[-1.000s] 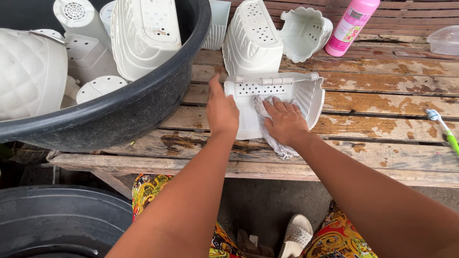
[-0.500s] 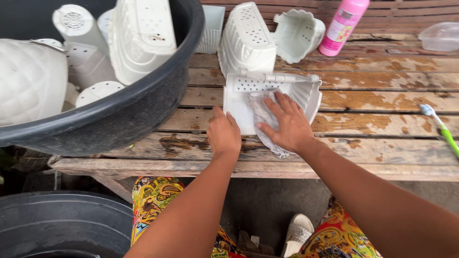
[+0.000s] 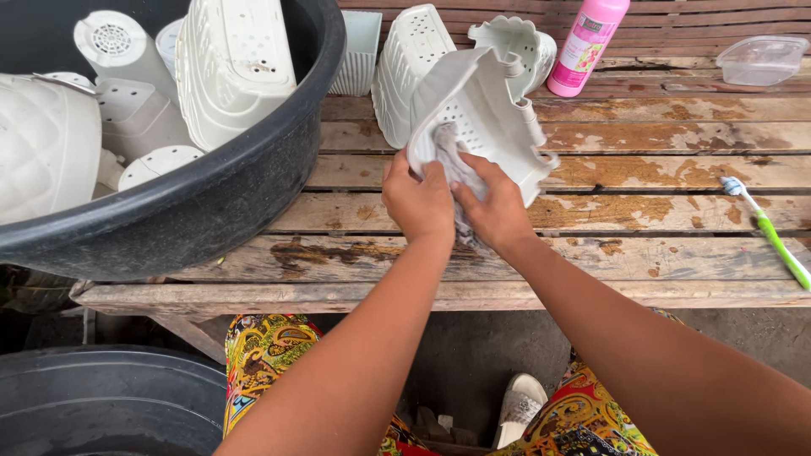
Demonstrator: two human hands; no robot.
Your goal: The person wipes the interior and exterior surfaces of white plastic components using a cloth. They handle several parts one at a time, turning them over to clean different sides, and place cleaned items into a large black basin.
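Observation:
A white perforated plastic basket (image 3: 490, 114) is tipped up on its edge over the worn wooden table (image 3: 642, 160). My left hand (image 3: 418, 203) grips its lower left rim. My right hand (image 3: 497, 211) presses a crumpled pale cloth (image 3: 452, 156) against the basket's inner wall. Both hands sit close together at the table's middle.
A big black tub (image 3: 279, 177) at the left holds several white plastic pots and baskets. More white baskets (image 3: 401, 67) stand behind. A pink bottle (image 3: 587, 42) and a clear lidded box (image 3: 760, 59) are at the back right, a green toothbrush (image 3: 773, 236) at the right. Another dark tub (image 3: 101, 397) sits below.
The basket lay flat on the table before; now it is lifted and tilted up on edge. My left hand moved from its top to its lower rim, and my right hand rubs the cloth inside.

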